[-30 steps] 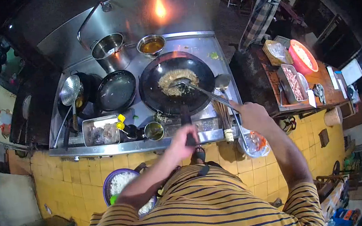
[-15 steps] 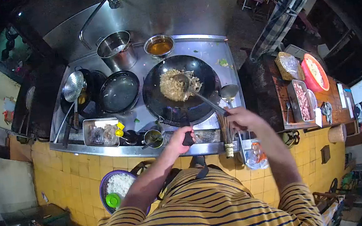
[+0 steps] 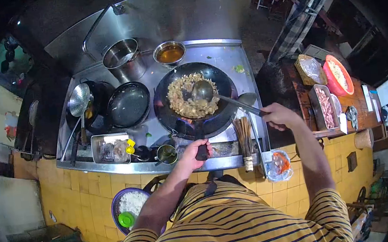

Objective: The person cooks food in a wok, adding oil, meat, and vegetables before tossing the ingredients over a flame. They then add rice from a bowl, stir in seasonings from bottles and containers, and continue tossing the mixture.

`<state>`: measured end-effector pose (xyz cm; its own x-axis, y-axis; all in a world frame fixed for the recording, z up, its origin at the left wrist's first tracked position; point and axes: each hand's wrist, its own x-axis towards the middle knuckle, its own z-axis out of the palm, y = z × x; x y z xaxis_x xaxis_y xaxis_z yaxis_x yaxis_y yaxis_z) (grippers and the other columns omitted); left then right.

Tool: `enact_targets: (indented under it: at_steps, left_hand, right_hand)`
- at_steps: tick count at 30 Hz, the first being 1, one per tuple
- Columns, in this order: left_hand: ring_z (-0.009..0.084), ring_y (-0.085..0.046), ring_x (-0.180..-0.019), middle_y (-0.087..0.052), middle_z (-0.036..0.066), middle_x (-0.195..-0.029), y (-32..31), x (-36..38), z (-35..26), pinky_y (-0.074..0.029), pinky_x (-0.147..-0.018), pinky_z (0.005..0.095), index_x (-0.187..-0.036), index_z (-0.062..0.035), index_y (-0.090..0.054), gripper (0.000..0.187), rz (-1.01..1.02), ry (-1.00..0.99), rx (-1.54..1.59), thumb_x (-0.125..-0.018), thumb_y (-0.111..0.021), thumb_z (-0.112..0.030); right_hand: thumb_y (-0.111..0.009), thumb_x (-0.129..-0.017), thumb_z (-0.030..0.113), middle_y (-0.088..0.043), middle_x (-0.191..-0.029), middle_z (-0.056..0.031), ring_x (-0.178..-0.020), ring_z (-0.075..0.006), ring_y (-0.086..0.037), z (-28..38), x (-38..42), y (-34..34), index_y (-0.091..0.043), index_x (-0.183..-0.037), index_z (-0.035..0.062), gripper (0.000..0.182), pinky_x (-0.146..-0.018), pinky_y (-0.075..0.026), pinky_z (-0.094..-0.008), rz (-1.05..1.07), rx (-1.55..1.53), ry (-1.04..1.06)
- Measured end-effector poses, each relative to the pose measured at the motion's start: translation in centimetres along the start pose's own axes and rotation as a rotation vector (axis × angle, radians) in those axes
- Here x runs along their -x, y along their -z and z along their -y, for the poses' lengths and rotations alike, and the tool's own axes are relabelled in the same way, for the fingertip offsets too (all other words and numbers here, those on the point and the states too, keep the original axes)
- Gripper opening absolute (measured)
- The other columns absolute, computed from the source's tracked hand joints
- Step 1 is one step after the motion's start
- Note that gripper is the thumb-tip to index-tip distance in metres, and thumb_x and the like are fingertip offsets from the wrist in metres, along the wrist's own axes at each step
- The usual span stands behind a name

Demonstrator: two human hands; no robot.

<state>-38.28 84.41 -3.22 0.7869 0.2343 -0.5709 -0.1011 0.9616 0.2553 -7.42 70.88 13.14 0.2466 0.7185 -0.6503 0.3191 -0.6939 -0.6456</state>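
Note:
A black wok (image 3: 222, 78) sits on the steel stove, a flame showing under its front edge. My left hand (image 3: 194, 155) is closed round the wok's dark handle (image 3: 201, 152). In my right hand (image 3: 279, 115) is the long handle of a ladle (image 3: 203, 90), its bowl resting among the chopped, browned food (image 3: 187, 103) in the wok. The food lies in a rough ring round a bare patch. A second ladle (image 3: 247, 99) rests by the wok's right rim, and a bundled stick brush (image 3: 245, 144) stands in front of it.
Left of the wok are a frying pan (image 3: 129, 104), a tall pot (image 3: 124, 62) and a skimmer (image 3: 79, 99). Behind stands a bowl of brown liquid (image 3: 170, 53). Along the front edge are a steel tray (image 3: 98, 152) and a small cup (image 3: 167, 154). A basket of rice (image 3: 118, 209) is below left.
My right hand has moved right and slightly up with the ladle. The ladle's bowl has turned its rounded back up, and the food has spread from a heap into a ring.

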Motion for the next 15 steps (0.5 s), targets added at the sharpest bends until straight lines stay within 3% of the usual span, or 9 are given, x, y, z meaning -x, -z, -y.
enact_targets:
  at_steps: [2, 4, 7, 9, 12, 14, 15]
  left_hand:
    - [0.0201, -0.057, -0.065, -0.059, 0.007, -0.073, 0.1, -0.2, -0.1, -0.049, -0.061, 0.0326, -0.083, -0.0043, -0.056, 0.014, 0.016, 0.007, -0.027, -0.088, -0.059, -0.017]
    - [0.0166, -0.055, -0.063, -0.057, 0.005, -0.072, 0.1, -0.4, -0.3, -0.048, -0.058, 0.0306, -0.084, -0.0042, -0.056, 0.012, -0.026, 0.014, 0.005, -0.087, -0.059, -0.016]
    - [0.0135, -0.054, -0.062, -0.056, 0.003, -0.072, 0.4, 0.1, -1.0, -0.047, -0.058, 0.0286, -0.086, -0.0041, -0.056, 0.01, 0.027, 0.112, 0.063, -0.085, -0.059, -0.013]
    - [0.0128, -0.054, -0.062, -0.056, 0.003, -0.072, 0.3, 0.8, -1.1, -0.046, -0.057, 0.0277, -0.088, -0.0039, -0.056, 0.01, 0.029, 0.108, 0.064, -0.085, -0.06, -0.012]
    - [0.0116, -0.053, -0.06, -0.054, 0.002, -0.072, -0.1, 4.1, -1.4, -0.043, -0.054, 0.025, -0.091, -0.0024, -0.054, 0.013, 0.082, 0.056, 0.092, -0.082, -0.062, -0.009]
    - [0.0134, -0.054, -0.061, -0.053, 0.003, -0.071, 0.6, 7.9, 1.1, -0.044, -0.055, 0.0266, -0.091, -0.0021, -0.054, 0.013, 0.057, -0.033, -0.082, -0.081, -0.061, -0.008]
    - [0.0144, -0.054, -0.061, -0.053, 0.003, -0.069, 2.4, 9.9, 3.2, -0.044, -0.055, 0.0276, -0.091, -0.0023, -0.054, 0.013, 0.049, 0.049, -0.224, -0.082, -0.06, -0.008]
  right_hand:
    - [-0.055, -0.082, 0.013, -0.062, -0.069, -0.0165, -0.063, -0.0299, -0.063, 0.2, -2.9, -5.1, -0.06, -0.117, 0.0017, 0.037, -0.058, -0.052, -0.0396, -0.284, 0.301, 0.104]
    - [-0.056, -0.083, 0.017, -0.065, -0.09, -0.0205, -0.084, -0.036, -0.063, -1.6, -6.6, -11.1, -0.055, -0.125, 0.0052, 0.043, -0.078, -0.05, -0.0421, -0.412, 0.354, 0.163]
    - [-0.055, -0.084, 0.017, -0.065, -0.096, -0.0212, -0.086, -0.0342, -0.064, -2.8, -2.2, -10.8, -0.052, -0.132, 0.0128, 0.048, -0.079, -0.05, -0.042, -0.276, 0.388, 0.257]
    - [-0.057, -0.082, 0.014, -0.065, -0.095, -0.0197, -0.085, -0.0301, -0.065, -1.7, 3.5, -6.3, -0.053, -0.132, 0.017, 0.05, -0.077, -0.05, -0.0386, -0.126, 0.357, 0.055]
    - [-0.059, -0.081, 0.016, -0.067, -0.094, -0.0191, -0.086, -0.0367, -0.066, -5.4, 5.3, -3.9, -0.055, -0.13, 0.0188, 0.05, -0.078, -0.052, -0.0438, -0.404, 0.619, 0.26]
    - [-0.058, -0.08, 0.018, -0.066, -0.096, -0.0194, -0.088, -0.0393, -0.064, -3.8, 6.4, -5.4, -0.057, -0.128, 0.0189, 0.048, -0.079, -0.052, -0.0471, -0.555, 0.756, 0.127]
    - [-0.057, -0.079, 0.018, -0.067, -0.094, -0.0188, -0.088, -0.0379, -0.064, -1.6, 8.3, -5.9, -0.058, -0.127, 0.0193, 0.048, -0.078, -0.052, -0.0471, -0.57, 0.813, 0.079]
